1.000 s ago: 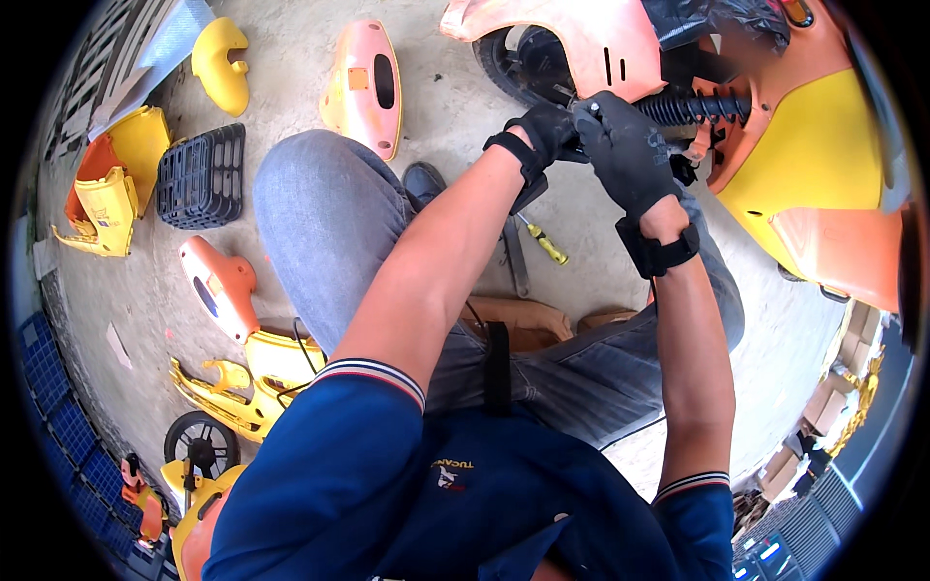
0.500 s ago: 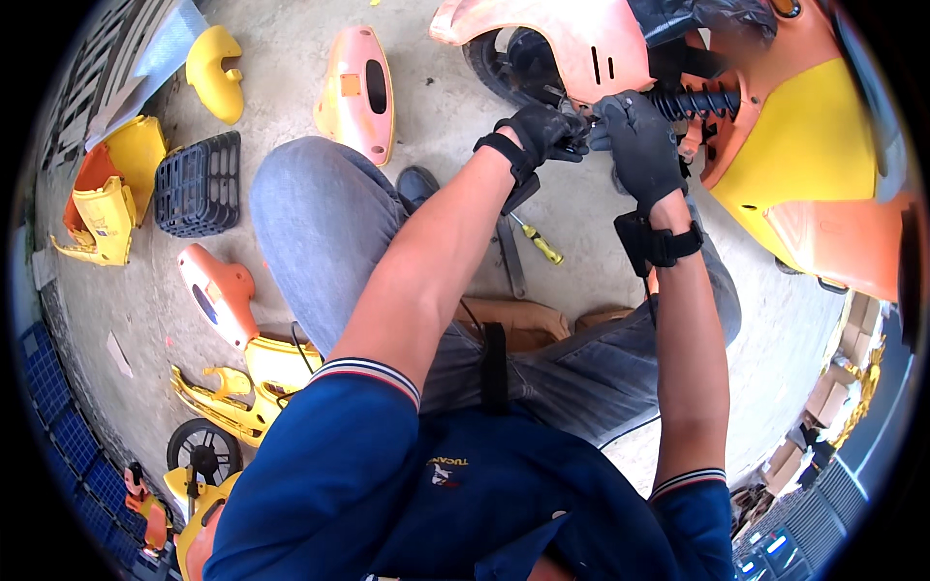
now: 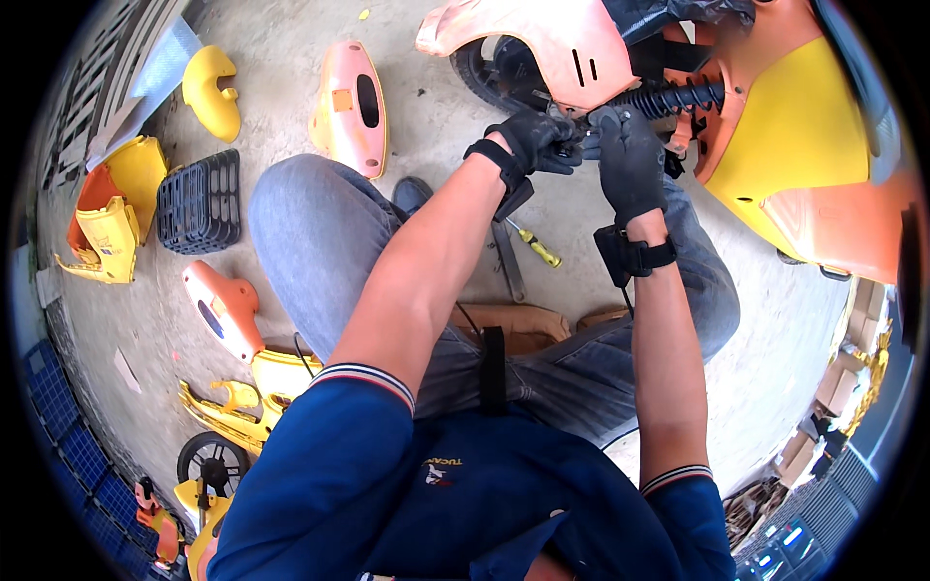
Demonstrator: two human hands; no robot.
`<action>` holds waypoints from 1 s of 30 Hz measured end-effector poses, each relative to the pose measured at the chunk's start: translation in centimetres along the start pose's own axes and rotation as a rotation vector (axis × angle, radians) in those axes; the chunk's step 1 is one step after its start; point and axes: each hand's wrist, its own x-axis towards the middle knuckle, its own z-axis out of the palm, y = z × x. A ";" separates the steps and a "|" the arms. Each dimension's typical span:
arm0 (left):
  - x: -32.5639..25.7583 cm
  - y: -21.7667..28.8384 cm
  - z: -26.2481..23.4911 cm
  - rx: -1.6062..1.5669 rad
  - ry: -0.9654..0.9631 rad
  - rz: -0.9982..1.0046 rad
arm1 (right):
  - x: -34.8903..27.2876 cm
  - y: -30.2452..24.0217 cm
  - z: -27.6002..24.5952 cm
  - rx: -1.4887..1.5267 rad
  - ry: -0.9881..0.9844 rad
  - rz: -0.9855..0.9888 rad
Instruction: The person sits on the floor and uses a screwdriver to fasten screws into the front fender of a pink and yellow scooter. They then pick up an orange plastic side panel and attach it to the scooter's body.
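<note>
Fingers [image 3: 554,136] of left hand [image 3: 533,140] gloved black, curled tight on a small part beside the coiled black spring [image 3: 668,97]. Fingers of right hand [image 3: 628,160] gloved too, clenched round the near end of that spring, under the orange fender [image 3: 542,44] of the scooter [image 3: 775,126]. Far left on the concrete floor [image 3: 291,58]: yellow panels [image 3: 211,92], black grille [image 3: 199,201], orange cover [image 3: 351,107]. Between the knees: yellow-handled screwdriver [image 3: 535,247]. Near left: small black wheel [image 3: 215,463].
</note>
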 end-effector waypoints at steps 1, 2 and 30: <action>-0.1 0.0 0.0 0.034 0.017 -0.005 | 0.0 0.0 0.0 0.001 0.005 0.009; -0.2 0.0 0.1 0.069 0.033 -0.010 | 0.0 0.1 -0.1 0.002 0.010 0.017; 1.0 -0.8 -1.6 1.123 0.047 0.693 | -6.1 20.2 9.0 2.225 -0.046 1.476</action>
